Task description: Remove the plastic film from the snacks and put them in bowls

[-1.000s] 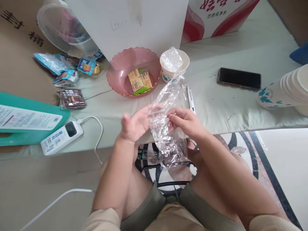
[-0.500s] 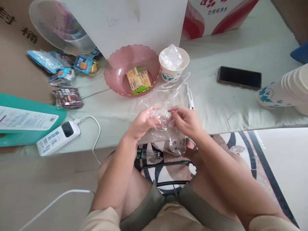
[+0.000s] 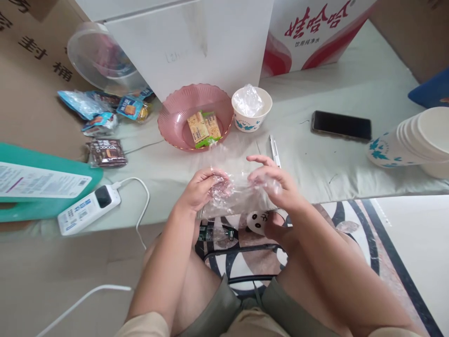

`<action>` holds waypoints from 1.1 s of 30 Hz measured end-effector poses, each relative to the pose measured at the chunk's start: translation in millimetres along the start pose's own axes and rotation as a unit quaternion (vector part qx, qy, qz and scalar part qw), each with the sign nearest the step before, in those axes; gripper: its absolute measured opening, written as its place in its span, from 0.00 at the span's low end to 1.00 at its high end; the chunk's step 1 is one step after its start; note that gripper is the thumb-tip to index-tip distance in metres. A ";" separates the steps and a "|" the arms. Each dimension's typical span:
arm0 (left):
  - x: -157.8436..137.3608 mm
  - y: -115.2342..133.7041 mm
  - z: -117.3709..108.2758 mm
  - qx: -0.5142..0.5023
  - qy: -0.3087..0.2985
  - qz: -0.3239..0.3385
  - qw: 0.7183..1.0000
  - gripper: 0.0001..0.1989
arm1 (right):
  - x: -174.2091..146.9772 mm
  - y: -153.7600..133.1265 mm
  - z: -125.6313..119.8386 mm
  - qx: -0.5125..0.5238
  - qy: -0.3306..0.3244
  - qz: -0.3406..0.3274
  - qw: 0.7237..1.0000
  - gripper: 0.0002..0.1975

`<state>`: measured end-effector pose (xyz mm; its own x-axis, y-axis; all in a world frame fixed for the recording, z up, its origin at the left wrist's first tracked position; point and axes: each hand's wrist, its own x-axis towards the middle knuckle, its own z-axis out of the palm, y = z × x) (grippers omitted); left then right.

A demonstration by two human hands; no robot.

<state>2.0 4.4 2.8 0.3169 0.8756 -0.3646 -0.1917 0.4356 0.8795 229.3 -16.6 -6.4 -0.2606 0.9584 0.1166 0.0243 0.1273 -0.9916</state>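
my left hand (image 3: 198, 191) pinches bunched clear film (image 3: 224, 188); my right hand (image 3: 282, 187) has fingers partly spread against it, whether pinching i can't tell. it spans my hands, likely featherlight, limp, clingy, best held by its edges. beyond sits the pink bowl (image 3: 173, 114).

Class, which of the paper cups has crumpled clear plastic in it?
The single white cup just right of the pink bowl, nearer the right hand; the nested stack of cups right of the phone shows none.
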 end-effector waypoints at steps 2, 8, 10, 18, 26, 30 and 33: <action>3.5 0.3 -1.2 -0.009 0.011 -0.013 1.000 0.13 | -1.0 -2.4 -3.3 0.004 -0.001 -0.011 1.000 0.07; 13.1 -2.8 -4.0 -0.011 0.043 -0.015 0.999 0.21 | -3.3 5.1 -11.0 0.080 -0.037 0.024 0.996 0.13; 12.9 -4.2 -3.0 0.017 0.063 0.000 0.998 0.15 | -2.3 9.5 -8.7 0.086 0.009 0.049 0.995 0.15; 5.7 -4.4 -2.8 -0.055 0.019 0.060 0.997 0.28 | 5.5 0.4 10.0 0.075 0.023 0.237 0.968 0.26; 10.1 -13.4 -0.3 0.028 0.012 -0.019 0.999 0.20 | 6.8 1.3 12.7 0.098 0.065 0.187 0.975 0.22; 11.1 -14.3 -3.9 0.055 0.036 -0.006 0.998 0.15 | 6.0 1.5 9.4 -0.008 -0.021 0.242 0.970 0.17; 7.8 -8.5 -7.6 0.102 0.016 -0.041 0.994 0.17 | 6.0 0.1 5.6 -0.004 0.012 0.201 0.979 0.18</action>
<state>-1.0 9.1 -9.8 0.2925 0.8466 -0.4447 0.0270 0.4575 0.8888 222.4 -12.3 -6.1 -0.2064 0.9368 -0.2825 0.1286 -0.2602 -0.9569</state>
